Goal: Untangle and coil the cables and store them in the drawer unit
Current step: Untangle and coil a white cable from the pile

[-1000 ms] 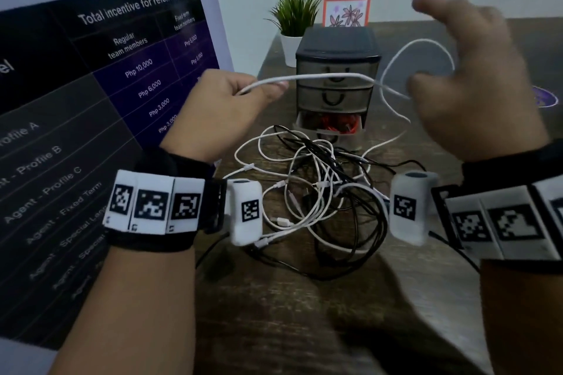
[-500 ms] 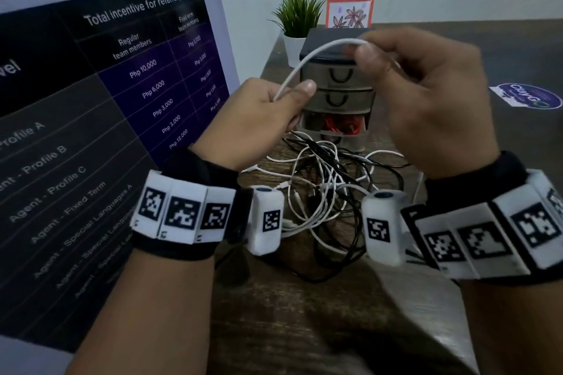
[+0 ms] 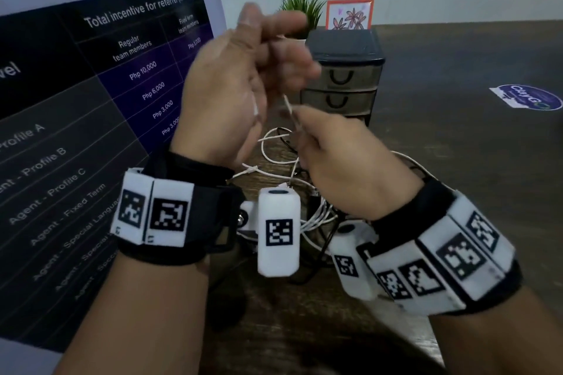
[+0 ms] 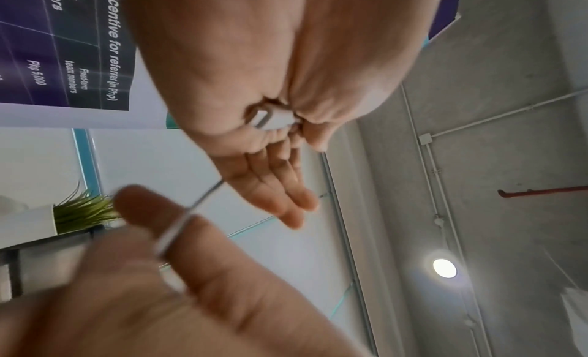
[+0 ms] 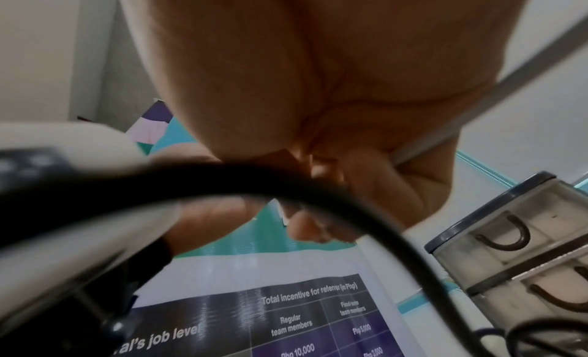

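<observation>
My left hand (image 3: 268,52) is raised in front of the drawer unit (image 3: 344,76), palm turned right, with the white cable (image 3: 288,106) running over its fingers. The cable's plug (image 4: 270,116) is tucked against the palm under the thumb. Just below it, my right hand (image 3: 300,119) pinches the same cable between thumb and forefinger. The rest of the cables (image 3: 283,161), white and black, lie tangled on the table beneath both hands. The unit's top two drawers are closed; the bottom one is hidden behind my hands.
A printed poster board (image 3: 106,100) stands along the left. Behind the unit are a potted plant (image 3: 301,6) and a framed flower picture (image 3: 350,14). A round sticker (image 3: 527,97) lies on the dark wooden table (image 3: 457,176) at the right.
My left hand rose and turned its palm sideways, with the cable now over its fingers. My right hand came down from above the unit to just below the left hand, still pinching the cable.
</observation>
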{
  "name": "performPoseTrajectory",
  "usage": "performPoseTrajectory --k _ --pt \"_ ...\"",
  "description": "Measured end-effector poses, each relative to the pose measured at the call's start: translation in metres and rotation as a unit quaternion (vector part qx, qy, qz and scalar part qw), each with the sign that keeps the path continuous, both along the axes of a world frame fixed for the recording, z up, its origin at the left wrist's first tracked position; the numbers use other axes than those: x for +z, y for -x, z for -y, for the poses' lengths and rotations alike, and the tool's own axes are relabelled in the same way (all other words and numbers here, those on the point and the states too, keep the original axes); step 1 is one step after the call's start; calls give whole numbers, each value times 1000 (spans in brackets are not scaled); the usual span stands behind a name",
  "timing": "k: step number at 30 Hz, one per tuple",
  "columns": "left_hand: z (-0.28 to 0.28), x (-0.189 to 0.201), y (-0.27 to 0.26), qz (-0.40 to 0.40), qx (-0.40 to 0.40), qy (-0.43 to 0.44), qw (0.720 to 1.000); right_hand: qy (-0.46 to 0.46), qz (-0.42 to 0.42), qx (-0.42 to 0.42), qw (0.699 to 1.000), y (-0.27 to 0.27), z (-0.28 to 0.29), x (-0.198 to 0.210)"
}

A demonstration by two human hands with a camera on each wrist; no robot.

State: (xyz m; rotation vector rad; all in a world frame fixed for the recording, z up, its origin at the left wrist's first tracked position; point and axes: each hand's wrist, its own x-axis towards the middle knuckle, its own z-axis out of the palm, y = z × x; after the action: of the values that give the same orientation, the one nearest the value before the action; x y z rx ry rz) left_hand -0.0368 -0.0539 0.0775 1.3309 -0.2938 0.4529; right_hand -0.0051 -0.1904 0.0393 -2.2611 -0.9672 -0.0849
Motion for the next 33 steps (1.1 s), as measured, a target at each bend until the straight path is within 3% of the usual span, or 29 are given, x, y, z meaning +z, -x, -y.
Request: performPoseTrajectory --k 4,7,9,11,15,20,24,27,29,33 --pt "-11 -1 -4 20 125 56 990 70 -26 68 995 8 -3 -2" --pt "-22 -5 -10 36 259 -54 964 92 -24 102 990 13 -2 5" --pt "-29 -10 -15 40 316 -207 925 62 -23 97 993 14 4 13" --pt "-30 -15 -17 8 313 -326 892 17 2 88 996 13 12 21" --pt "-13 -14 -10 -72 204 -378 900 -88 65 64 992 10 24 32" --pt "12 -5 5 -97 73 -321 939 -246 135 2 960 2 31 35" --pt "20 -2 9 -88 -27 -247 965 -302 179 -76 933 -3 33 33" --pt "19 0 8 -69 -92 -153 982 -295 141 -71 942 -10 18 17" --pt "18 2 10 -52 -91 -112 988 -289 74 -40 954 -12 6 5" --pt "7 8 14 -4 -39 -9 999 -101 2 -5 995 -11 -3 -7"
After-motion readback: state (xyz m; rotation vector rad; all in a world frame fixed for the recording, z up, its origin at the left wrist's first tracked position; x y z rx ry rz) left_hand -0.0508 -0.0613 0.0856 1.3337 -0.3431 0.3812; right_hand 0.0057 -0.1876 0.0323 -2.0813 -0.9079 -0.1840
